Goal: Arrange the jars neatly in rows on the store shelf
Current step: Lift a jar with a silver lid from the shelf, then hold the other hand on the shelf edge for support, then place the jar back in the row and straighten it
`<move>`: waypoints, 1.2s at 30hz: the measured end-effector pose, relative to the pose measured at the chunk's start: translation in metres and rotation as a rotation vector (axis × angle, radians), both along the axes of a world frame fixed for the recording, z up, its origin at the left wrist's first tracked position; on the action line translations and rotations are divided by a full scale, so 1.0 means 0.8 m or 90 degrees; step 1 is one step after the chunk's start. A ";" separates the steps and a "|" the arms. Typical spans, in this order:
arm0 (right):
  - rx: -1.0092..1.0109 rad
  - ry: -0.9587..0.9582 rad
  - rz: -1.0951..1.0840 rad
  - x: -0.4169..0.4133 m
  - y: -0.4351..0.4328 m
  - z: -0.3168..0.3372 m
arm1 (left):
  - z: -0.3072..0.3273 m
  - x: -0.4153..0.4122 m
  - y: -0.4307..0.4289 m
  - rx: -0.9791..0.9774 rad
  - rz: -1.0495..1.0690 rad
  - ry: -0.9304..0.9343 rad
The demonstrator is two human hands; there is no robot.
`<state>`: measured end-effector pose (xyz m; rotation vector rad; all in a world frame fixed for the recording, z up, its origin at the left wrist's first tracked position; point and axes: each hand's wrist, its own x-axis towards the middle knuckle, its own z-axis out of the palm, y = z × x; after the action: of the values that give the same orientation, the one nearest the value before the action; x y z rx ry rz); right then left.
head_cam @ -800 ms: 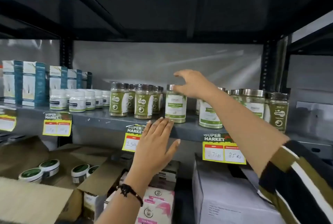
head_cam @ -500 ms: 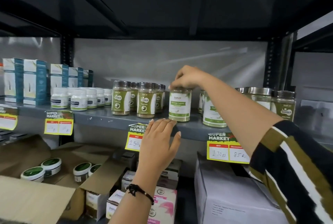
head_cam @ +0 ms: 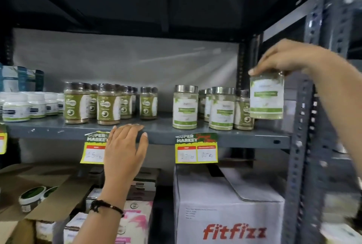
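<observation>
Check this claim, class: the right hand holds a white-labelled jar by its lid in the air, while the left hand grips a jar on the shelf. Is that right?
Not quite. In the head view the left hand grips no jar; it rests open on the shelf edge. The right hand does hold the jar by its lid in the air.

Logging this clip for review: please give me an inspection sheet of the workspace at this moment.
Surface: grey metal shelf, yellow price tags on its front edge.
Job's things: white-label jar held in the air at the right end; silver-lidded jars and dark-lidded green jars standing on it.
Clutter: small white tubs at left.
Grippers: right hand grips the jar by its top; left hand flat on the shelf edge, empty.
Cables: nothing seen.
Surroundings: fitfizz carton and open cardboard boxes below.
</observation>
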<state>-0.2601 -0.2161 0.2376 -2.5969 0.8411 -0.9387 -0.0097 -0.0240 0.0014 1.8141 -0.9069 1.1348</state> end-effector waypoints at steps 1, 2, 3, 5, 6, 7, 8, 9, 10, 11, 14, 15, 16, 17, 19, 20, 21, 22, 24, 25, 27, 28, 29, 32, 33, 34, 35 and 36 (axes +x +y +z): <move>-0.001 0.026 -0.045 -0.008 -0.011 -0.002 | 0.001 -0.001 -0.001 0.000 -0.001 -0.001; -0.002 0.057 -0.080 -0.014 -0.022 -0.008 | 0.001 -0.001 0.000 0.001 0.003 -0.002; 0.004 0.076 -0.108 -0.019 -0.039 -0.011 | 0.001 -0.002 0.000 0.002 0.005 -0.004; 0.019 0.112 -0.118 -0.016 -0.051 -0.018 | 0.001 -0.004 0.001 0.002 0.006 -0.006; 0.020 0.120 -0.122 -0.010 -0.056 -0.020 | 0.001 -0.004 0.001 0.002 0.004 -0.005; 0.031 0.125 -0.122 -0.003 -0.062 -0.021 | 0.002 -0.004 0.002 0.003 0.005 -0.003; 0.049 0.137 -0.119 0.002 -0.069 -0.022 | 0.002 -0.004 0.002 0.005 0.006 -0.003; 0.069 0.144 -0.117 0.006 -0.073 -0.023 | 0.003 -0.003 0.002 0.007 0.005 -0.005; 0.087 0.145 -0.116 0.011 -0.079 -0.024 | 0.003 -0.003 0.002 0.008 0.004 -0.008; 0.102 0.149 -0.111 0.013 -0.085 -0.025 | 0.003 -0.003 0.002 0.010 0.003 -0.009; 0.084 0.160 -0.091 0.016 -0.095 -0.023 | 0.003 -0.005 0.003 0.013 0.006 -0.004; 0.066 0.174 -0.073 0.016 -0.095 -0.022 | 0.003 -0.005 0.002 0.011 0.007 -0.002; 0.036 0.194 -0.044 0.017 -0.096 -0.023 | 0.002 -0.006 0.002 0.008 0.008 0.000; -0.003 0.216 -0.014 0.018 -0.093 -0.023 | 0.002 -0.006 0.002 0.005 0.008 0.001; -0.094 0.281 0.012 0.024 -0.088 -0.027 | 0.002 -0.007 0.001 0.001 0.008 0.003; -0.134 0.317 -0.001 0.029 -0.087 -0.030 | 0.001 -0.007 0.001 0.000 0.008 0.005; -0.168 0.351 -0.019 0.034 -0.084 -0.035 | 0.001 -0.006 0.001 -0.001 0.008 0.008; -0.198 0.370 -0.037 0.038 -0.083 -0.039 | 0.001 -0.006 0.001 -0.003 0.007 0.010; -0.230 0.339 -0.042 0.043 -0.084 -0.048 | 0.001 -0.005 0.000 -0.003 0.004 0.012; -0.237 0.296 -0.032 0.043 -0.082 -0.050 | 0.000 -0.004 0.000 -0.002 0.005 0.012; -0.255 0.219 -0.014 0.041 -0.076 -0.057 | 0.000 -0.004 0.000 -0.002 0.007 0.011; -0.264 0.194 -0.008 0.039 -0.071 -0.061 | 0.000 -0.003 0.000 -0.003 0.008 0.010; -0.276 0.178 -0.002 0.036 -0.063 -0.066 | -0.001 -0.003 0.001 -0.005 0.008 0.008; -0.293 0.122 0.028 0.026 -0.036 -0.070 | -0.002 -0.003 0.002 -0.005 0.008 0.003; -0.269 0.096 0.052 0.022 -0.023 -0.068 | -0.003 -0.002 0.002 -0.001 0.009 0.001; -0.233 0.072 0.085 0.019 -0.007 -0.064 | -0.003 0.000 0.002 0.004 0.012 0.000; -0.196 0.054 0.125 0.019 0.008 -0.059 | -0.004 0.001 0.002 0.010 0.014 0.000; -0.169 0.039 0.167 0.023 0.025 -0.054 | -0.003 0.003 0.002 0.016 0.016 0.001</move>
<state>-0.2418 -0.1965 0.1946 -2.8822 0.3953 -0.9534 -0.0076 -0.0223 -0.0014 1.8518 -0.9029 1.1419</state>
